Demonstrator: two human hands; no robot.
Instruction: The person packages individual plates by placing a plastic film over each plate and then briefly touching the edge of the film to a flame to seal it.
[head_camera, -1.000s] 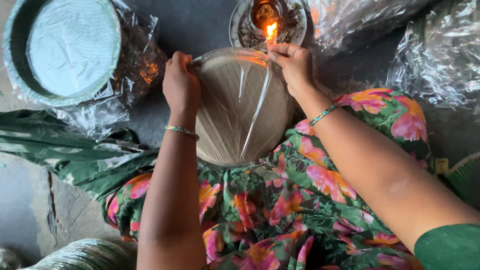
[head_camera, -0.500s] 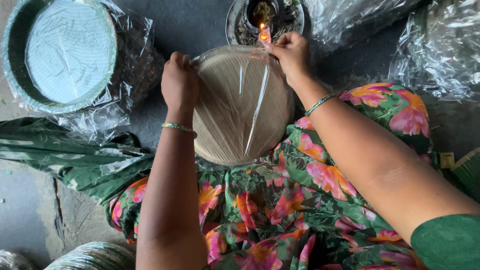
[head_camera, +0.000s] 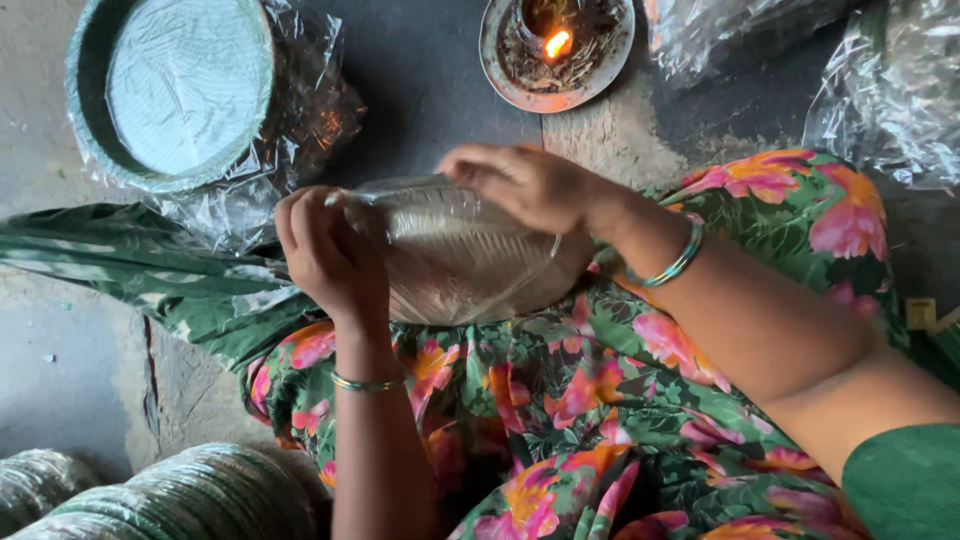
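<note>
A stack of round tan plates wrapped in clear plastic rests on my lap over a flowered cloth. My left hand grips its left edge, fingers curled over the plastic. Over the top right edge lies my right hand, fingers closed on the wrap. A small lit flame burns in a shallow round metal dish on the floor beyond the plates, clear of both hands.
A green-rimmed stack of plates in plastic sits at upper left. Crumpled clear plastic bags lie at upper right. More wrapped stacks lie at lower left. A green cloth spreads left.
The plate stack has come back from the flame toward my lap and tilted flatter. Both hands moved with it, and the right hand now lies over the top edge.
</note>
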